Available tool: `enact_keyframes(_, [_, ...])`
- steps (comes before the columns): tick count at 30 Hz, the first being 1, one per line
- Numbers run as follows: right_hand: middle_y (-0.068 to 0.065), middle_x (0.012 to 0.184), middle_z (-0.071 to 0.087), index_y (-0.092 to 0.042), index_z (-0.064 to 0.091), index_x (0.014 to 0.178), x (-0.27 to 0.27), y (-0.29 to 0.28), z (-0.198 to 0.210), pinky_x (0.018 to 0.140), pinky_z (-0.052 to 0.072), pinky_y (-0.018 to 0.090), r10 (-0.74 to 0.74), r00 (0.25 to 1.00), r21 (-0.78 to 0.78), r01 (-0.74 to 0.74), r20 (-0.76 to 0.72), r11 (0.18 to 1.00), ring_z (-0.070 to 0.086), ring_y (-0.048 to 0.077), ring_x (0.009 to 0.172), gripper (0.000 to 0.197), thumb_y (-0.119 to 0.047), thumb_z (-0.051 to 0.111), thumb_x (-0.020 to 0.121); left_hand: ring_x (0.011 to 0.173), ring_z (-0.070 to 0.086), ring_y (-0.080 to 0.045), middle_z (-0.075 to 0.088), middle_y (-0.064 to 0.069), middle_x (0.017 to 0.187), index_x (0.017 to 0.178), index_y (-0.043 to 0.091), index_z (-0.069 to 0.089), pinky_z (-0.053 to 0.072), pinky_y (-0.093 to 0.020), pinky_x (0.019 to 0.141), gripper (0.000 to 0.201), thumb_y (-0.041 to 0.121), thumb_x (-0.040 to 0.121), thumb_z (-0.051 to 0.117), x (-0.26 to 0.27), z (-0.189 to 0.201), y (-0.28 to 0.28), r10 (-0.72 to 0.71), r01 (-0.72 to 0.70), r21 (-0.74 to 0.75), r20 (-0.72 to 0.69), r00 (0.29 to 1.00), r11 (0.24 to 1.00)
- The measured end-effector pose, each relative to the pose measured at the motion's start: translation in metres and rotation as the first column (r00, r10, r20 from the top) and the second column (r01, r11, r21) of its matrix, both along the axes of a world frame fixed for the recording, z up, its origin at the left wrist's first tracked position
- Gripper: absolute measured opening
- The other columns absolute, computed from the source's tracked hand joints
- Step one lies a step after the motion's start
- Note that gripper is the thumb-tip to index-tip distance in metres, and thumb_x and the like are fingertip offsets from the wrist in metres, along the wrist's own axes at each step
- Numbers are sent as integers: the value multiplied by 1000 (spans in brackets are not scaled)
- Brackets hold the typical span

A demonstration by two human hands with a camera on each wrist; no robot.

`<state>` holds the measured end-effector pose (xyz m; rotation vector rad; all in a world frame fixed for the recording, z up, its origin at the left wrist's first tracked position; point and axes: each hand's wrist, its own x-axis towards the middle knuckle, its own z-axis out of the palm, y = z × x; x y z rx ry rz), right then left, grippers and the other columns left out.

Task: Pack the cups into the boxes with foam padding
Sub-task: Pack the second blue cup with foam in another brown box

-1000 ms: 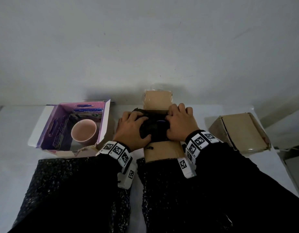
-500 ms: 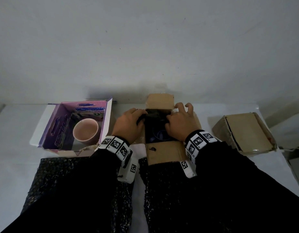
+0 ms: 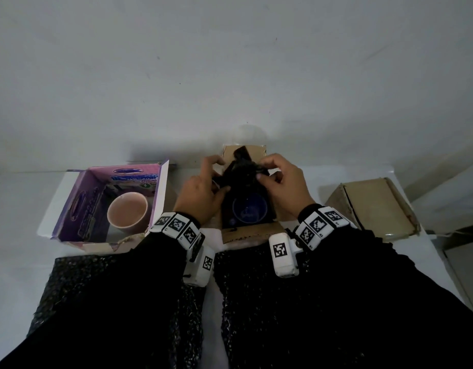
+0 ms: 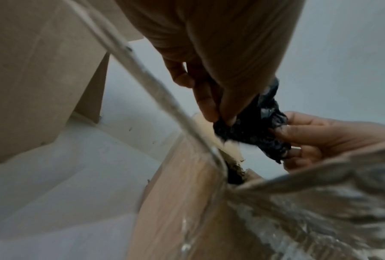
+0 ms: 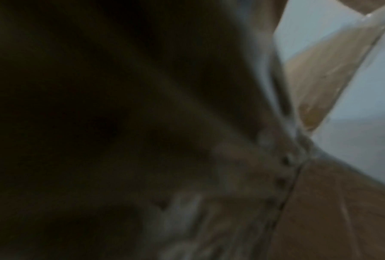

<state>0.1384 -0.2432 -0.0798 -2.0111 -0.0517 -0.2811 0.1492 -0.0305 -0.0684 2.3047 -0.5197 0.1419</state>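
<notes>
An open brown cardboard box stands in the middle of the table with a dark blue cup upright inside it. Above the box's far side both hands hold a crumpled piece of black foam padding. My left hand pinches its left side and my right hand pinches its right side. In the left wrist view the left hand grips the black padding opposite the right hand. A pink cup stands in an open purple box to the left. The right wrist view is dark and blurred.
A closed brown cardboard box lies at the right of the white table. Sheets of black padding lie at the table's near edge under my arms. A plain wall stands just behind the boxes.
Both hands have lifted from pressing down in the middle box and now hold the black padding raised over its far side. The blue cup below has come into sight.
</notes>
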Motion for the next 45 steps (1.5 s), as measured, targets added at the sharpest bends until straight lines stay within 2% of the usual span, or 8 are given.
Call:
enact_keyframes(5, [-1,94,59,-19,67,88,7,0,-2,66,53,32,-37,987,-180,65,154,982,58,11,69,26,4,58,80,74,62,-25,65,-3,87,109,21,59,48,-32,63,28,14,83,66,8,-2,-3,49,-73,182,136,990,981])
enact_keyframes(9, [1,104,59,-18,68,101,9,8,-7,67,47,30,158,986,-564,-106,44,819,60,22,81,23,-7,57,84,89,57,-33,68,-9,96,122,16,61,43,-39,76,42,18,80,65,14,-15,0,-49,-53,501,187,981,864])
enact_keyframes(14, [12,102,61,-5,65,104,13,21,-11,77,48,40,296,947,-776,-280,-126,565,51,30,100,28,-18,57,81,97,47,-29,59,-5,102,76,19,72,28,-35,80,9,25,75,66,14,-12,-14,-129,-113,669,302,945,735])
enact_keyframes(22, [12,118,54,-7,58,110,15,26,-12,72,44,36,358,907,-804,-377,-220,461,54,29,96,28,-22,51,88,95,59,-24,69,3,77,89,19,64,12,-52,110,16,31,81,56,14,-23,-14,-251,-6,811,189,949,586])
enact_keyframes(27, [10,104,62,-10,49,112,19,30,-13,71,31,30,324,901,-798,-413,-288,440,55,27,92,25,-21,49,90,119,43,-17,67,12,90,94,27,69,-8,-61,109,37,48,84,41,11,-17,-15,-217,88,878,18,976,471])
enact_keyframes(32, [6,116,62,-13,57,122,22,27,-18,96,36,35,335,881,-823,-447,-335,351,47,26,113,32,-20,44,94,129,29,-24,51,1,122,102,24,70,-8,-60,110,35,48,87,49,5,-16,-22,-158,69,896,1,987,438])
enact_keyframes(37, [4,103,65,-20,67,110,27,28,-8,76,48,35,279,869,-722,-494,-408,485,61,24,91,25,-20,46,97,99,53,-28,64,1,91,85,21,65,21,-45,95,10,26,76,66,-1,-15,-22,-136,-78,774,207,969,629])
enact_keyframes(45, [6,93,57,-13,58,96,13,18,-8,63,47,37,207,972,-693,-223,-108,685,56,27,74,8,-12,53,90,111,41,-22,62,13,107,101,31,53,20,-43,91,64,80,60,56,-2,-18,-9,-55,-21,739,78,995,673])
